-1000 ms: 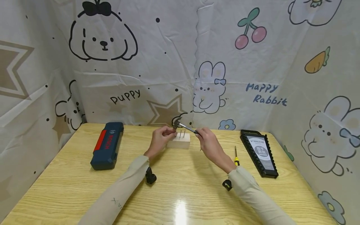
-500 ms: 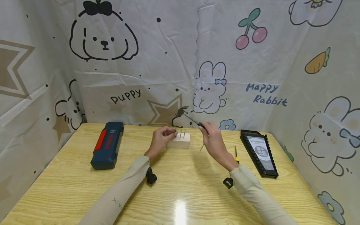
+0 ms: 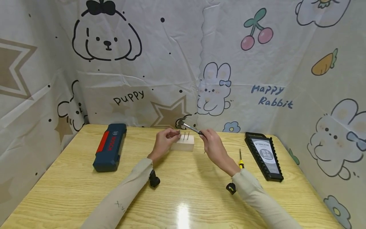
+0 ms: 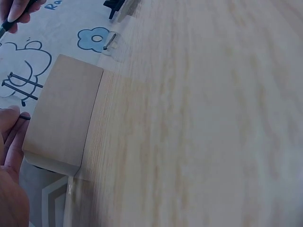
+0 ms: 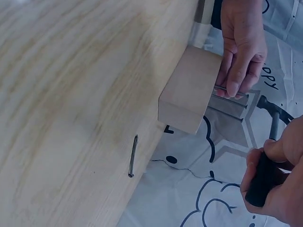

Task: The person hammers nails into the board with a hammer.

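Observation:
A pale wooden block [image 3: 182, 146] lies near the table's far edge, with two nails [image 3: 187, 136] standing in its top. At the block's left end my left hand [image 3: 165, 142] pinches a third nail [image 5: 232, 91] between thumb and fingers, its shank against the top face. My right hand [image 3: 213, 149] grips a claw hammer [image 3: 191, 128] by its black handle [image 5: 263, 180]. The hammer head [image 5: 271, 107] is just above the pinched nail's head; whether they touch I cannot tell. In the left wrist view, only part of the left hand [image 4: 14, 189] shows.
One loose nail [image 5: 133, 156] lies on the table right of the block. Farther right are a yellow-handled screwdriver [image 3: 241, 163] and a black rack with a label [image 3: 264, 156]. A blue and red Bosch case [image 3: 110, 148] stands left. Printed cloth [image 3: 171, 73] hangs behind the table.
The hammer was low over the pinched nail, rose up and right half a second ago, and is down near it again. The left hand keeps its place on the nail.

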Demonstrator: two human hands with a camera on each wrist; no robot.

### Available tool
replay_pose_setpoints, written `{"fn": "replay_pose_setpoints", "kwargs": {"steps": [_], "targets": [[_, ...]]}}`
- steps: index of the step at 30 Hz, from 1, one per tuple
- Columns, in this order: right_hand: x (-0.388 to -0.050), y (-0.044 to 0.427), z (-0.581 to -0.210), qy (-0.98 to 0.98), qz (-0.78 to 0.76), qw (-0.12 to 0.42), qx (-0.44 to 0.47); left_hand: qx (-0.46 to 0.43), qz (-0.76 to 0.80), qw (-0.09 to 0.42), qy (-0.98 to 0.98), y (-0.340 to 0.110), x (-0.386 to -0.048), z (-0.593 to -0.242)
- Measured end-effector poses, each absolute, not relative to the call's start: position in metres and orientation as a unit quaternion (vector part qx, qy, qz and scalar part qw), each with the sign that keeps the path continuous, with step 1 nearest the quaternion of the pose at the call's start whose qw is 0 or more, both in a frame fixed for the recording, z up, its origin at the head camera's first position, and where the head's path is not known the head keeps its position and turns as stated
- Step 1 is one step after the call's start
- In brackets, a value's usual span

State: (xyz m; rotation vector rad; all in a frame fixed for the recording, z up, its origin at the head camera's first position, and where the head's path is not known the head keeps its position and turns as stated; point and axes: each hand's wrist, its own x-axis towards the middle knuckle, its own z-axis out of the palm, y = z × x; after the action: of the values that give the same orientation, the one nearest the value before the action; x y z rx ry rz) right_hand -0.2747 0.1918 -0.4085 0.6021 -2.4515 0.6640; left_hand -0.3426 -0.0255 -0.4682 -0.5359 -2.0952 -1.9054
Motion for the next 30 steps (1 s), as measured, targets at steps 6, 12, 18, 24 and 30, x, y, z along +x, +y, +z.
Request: {"fn": "replay_pose_setpoints", "kwargs": {"steps": [6, 12, 18, 24, 30], "targets": [[-0.274, 0.194, -0.405, -0.915, 0.236, 0.242, 0.221, -0.196, -0.654, 0.132, -0.719, -0.027, -0.329, -0.453], [-0.272, 0.197, -0.404, -0.915, 0.235, 0.244, 0.221, -0.211, -0.634, 0.130, -0.733, -0.028, -0.331, -0.454], [-0.273, 0.203, -0.405, -0.916, 0.231, 0.243, 0.218, -0.219, -0.625, 0.141, -0.736, -0.025, -0.340, -0.466], [-0.275, 0.210, -0.401, -0.912, 0.246, 0.253, 0.209, -0.216, -0.628, 0.138, -0.735, -0.025, -0.341, -0.468], [-0.274, 0.221, -0.394, -0.913, 0.253, 0.249, 0.202, -0.200, -0.637, 0.113, -0.736, -0.024, -0.337, -0.462]]}}
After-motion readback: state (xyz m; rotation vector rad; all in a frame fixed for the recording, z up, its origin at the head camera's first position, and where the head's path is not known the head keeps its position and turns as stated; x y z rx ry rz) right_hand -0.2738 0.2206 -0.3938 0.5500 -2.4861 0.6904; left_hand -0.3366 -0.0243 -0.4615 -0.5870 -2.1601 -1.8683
